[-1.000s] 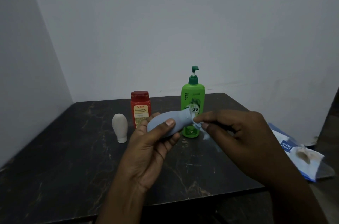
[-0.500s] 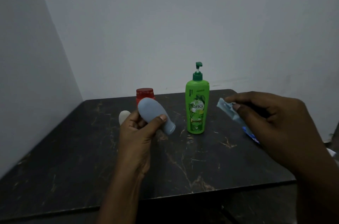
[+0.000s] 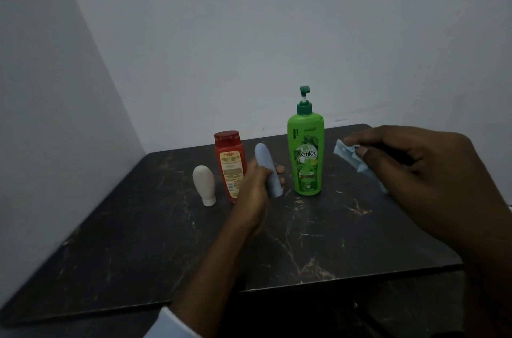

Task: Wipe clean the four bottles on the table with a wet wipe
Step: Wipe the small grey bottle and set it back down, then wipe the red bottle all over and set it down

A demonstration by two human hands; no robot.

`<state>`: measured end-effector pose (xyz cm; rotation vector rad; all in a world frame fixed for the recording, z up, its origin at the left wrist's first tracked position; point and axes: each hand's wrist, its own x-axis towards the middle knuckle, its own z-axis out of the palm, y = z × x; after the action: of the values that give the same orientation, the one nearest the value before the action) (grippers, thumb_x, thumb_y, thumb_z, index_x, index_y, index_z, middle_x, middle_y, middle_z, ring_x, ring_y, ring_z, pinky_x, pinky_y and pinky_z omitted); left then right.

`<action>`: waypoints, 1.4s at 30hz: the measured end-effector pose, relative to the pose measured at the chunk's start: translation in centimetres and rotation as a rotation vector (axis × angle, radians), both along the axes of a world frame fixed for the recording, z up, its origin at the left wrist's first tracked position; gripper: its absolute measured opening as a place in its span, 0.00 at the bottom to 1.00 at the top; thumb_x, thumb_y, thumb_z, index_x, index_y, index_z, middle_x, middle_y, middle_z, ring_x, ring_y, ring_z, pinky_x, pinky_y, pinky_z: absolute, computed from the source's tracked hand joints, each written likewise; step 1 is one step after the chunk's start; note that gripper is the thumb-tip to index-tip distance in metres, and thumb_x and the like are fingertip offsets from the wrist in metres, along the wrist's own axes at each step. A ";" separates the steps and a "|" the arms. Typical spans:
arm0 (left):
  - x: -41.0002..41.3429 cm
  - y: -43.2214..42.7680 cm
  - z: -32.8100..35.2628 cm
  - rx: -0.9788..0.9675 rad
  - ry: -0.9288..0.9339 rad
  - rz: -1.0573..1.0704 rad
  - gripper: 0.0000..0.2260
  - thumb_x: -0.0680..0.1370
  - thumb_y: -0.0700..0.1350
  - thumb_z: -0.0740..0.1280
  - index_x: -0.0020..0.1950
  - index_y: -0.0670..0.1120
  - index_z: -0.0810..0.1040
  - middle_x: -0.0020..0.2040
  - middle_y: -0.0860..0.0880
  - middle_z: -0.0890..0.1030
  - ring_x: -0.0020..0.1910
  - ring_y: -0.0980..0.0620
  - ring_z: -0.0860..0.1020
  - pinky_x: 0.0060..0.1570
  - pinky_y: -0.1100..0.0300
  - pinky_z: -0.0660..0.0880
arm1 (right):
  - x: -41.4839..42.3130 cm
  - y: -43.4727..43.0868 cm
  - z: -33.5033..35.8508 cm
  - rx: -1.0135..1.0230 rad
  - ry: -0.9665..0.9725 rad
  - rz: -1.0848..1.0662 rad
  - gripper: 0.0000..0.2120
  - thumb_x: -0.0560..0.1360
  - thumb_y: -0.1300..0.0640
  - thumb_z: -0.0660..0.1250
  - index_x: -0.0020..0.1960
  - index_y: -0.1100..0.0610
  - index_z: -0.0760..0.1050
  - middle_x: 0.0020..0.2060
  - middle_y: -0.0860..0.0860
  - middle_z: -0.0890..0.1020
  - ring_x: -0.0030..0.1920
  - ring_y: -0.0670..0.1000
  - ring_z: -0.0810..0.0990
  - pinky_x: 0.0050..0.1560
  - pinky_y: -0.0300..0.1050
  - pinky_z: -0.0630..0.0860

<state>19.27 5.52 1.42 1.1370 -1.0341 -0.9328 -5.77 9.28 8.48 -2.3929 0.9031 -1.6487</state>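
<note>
My left hand (image 3: 253, 193) grips a small pale blue bottle (image 3: 267, 167), cap end down at the dark marble table (image 3: 166, 240), between the red bottle (image 3: 230, 164) and the green pump bottle (image 3: 306, 155). A small white bottle (image 3: 204, 185) stands on its cap at the left of the row. My right hand (image 3: 415, 171) hovers to the right of the green bottle, pinching a crumpled light blue wet wipe (image 3: 347, 155) between thumb and fingers.
Grey walls meet in a corner behind the table at the left. The table's front edge (image 3: 332, 282) runs below my hands, its right edge under my right hand. A white sleeve cuff (image 3: 171, 324) shows on my left arm.
The wipe came off the blue bottle and my right hand drew away to the right. My left hand carried the bottle forward and down, turning it upright on its cap between the red and green bottles.
</note>
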 end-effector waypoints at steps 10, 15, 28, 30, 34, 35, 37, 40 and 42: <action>1.1 -4.5 -3.3 0.112 -0.703 0.310 0.25 0.72 0.47 0.77 0.66 0.50 0.72 0.61 0.52 0.79 0.61 0.52 0.78 0.57 0.57 0.78 | -0.7 -0.1 0.2 0.015 -0.015 0.014 0.12 0.78 0.52 0.64 0.56 0.50 0.84 0.45 0.37 0.81 0.48 0.34 0.80 0.49 0.20 0.69; 1.5 -5.1 -4.2 0.143 -0.777 0.389 0.28 0.75 0.48 0.75 0.72 0.47 0.68 0.67 0.48 0.78 0.63 0.49 0.77 0.63 0.50 0.76 | -0.9 -0.3 0.0 0.010 -0.030 -0.002 0.12 0.77 0.56 0.66 0.55 0.52 0.85 0.46 0.45 0.85 0.50 0.41 0.81 0.50 0.23 0.72; 1.2 -4.5 -3.9 0.063 -0.732 0.382 0.48 0.71 0.45 0.79 0.80 0.55 0.49 0.77 0.50 0.66 0.74 0.49 0.67 0.70 0.51 0.70 | -0.7 -0.4 0.0 -0.001 0.014 0.005 0.11 0.76 0.55 0.66 0.54 0.51 0.85 0.45 0.43 0.85 0.50 0.41 0.80 0.49 0.24 0.72; 0.9 -4.4 -3.5 0.033 -0.739 0.375 0.52 0.70 0.45 0.79 0.81 0.57 0.45 0.78 0.51 0.63 0.76 0.50 0.64 0.73 0.52 0.67 | -0.7 -0.5 0.0 -0.003 0.020 0.001 0.11 0.76 0.55 0.66 0.54 0.52 0.85 0.45 0.43 0.85 0.51 0.41 0.80 0.49 0.24 0.73; 0.3 -4.3 -2.5 -0.033 -0.770 0.380 0.53 0.71 0.43 0.79 0.81 0.57 0.44 0.76 0.50 0.65 0.73 0.55 0.66 0.66 0.63 0.65 | -0.7 -0.4 0.1 0.003 0.026 0.003 0.11 0.76 0.55 0.66 0.55 0.51 0.85 0.46 0.43 0.86 0.51 0.40 0.80 0.49 0.24 0.73; 0.3 -4.3 -2.1 -0.047 -0.790 0.389 0.53 0.71 0.44 0.79 0.81 0.58 0.43 0.76 0.50 0.65 0.72 0.53 0.68 0.65 0.63 0.67 | -0.7 -0.3 0.2 0.008 0.026 0.009 0.11 0.77 0.55 0.66 0.55 0.50 0.85 0.46 0.42 0.85 0.51 0.40 0.80 0.49 0.24 0.73; 0.1 -4.1 -1.3 -0.058 -0.852 0.396 0.53 0.71 0.45 0.79 0.81 0.57 0.43 0.76 0.50 0.63 0.69 0.54 0.70 0.61 0.65 0.68 | -0.7 -0.3 0.2 0.017 0.027 0.025 0.11 0.77 0.54 0.66 0.55 0.50 0.85 0.46 0.40 0.85 0.52 0.38 0.81 0.49 0.24 0.73; -0.9 -3.1 1.0 -0.104 -0.977 0.428 0.46 0.74 0.49 0.76 0.82 0.54 0.47 0.76 0.50 0.65 0.60 0.58 0.72 0.54 0.66 0.70 | -0.6 -0.3 0.2 0.025 0.031 0.045 0.11 0.76 0.54 0.66 0.55 0.49 0.84 0.46 0.37 0.83 0.54 0.34 0.79 0.50 0.22 0.72; -1.0 -2.1 3.0 -0.216 -1.086 0.529 0.35 0.77 0.54 0.71 0.79 0.51 0.57 0.71 0.49 0.71 0.62 0.54 0.75 0.56 0.60 0.73 | -0.6 -0.3 0.2 0.027 0.030 0.050 0.11 0.76 0.54 0.66 0.55 0.49 0.84 0.47 0.36 0.82 0.55 0.33 0.78 0.50 0.21 0.71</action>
<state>18.32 3.40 4.42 1.6475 -1.5054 0.3002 -6.42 9.02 8.66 -2.4086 0.8573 -1.5769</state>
